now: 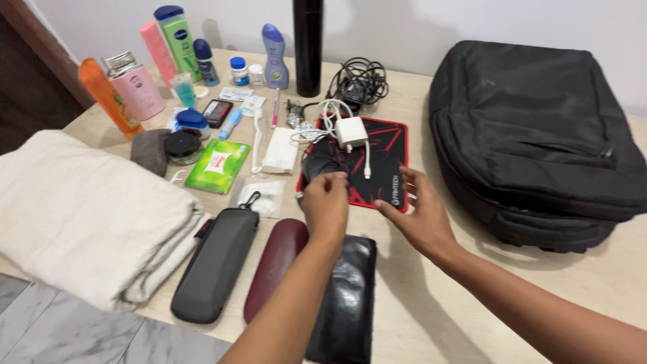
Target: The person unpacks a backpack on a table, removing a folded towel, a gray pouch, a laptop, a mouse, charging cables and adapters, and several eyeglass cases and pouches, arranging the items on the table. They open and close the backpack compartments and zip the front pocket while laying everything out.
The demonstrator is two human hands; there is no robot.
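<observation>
Hands met over a red-and-black mouse pad [387, 152] at the middle of a pale surface [431, 310]. The left hand [325, 204] had its fingers curled shut on a thin black cable [323, 176] of a dark computer mouse [317, 165] lying on the pad's near left part. The right hand [418, 214] hovered open, fingers spread, just above the pad's near edge, holding nothing. The cable looked light, limp and prone to tangle; the mouse, small and rigid, seemed better gripped by its sides. A white charger [351, 131] lay farther back, a black backpack [539, 141] to the right.
</observation>
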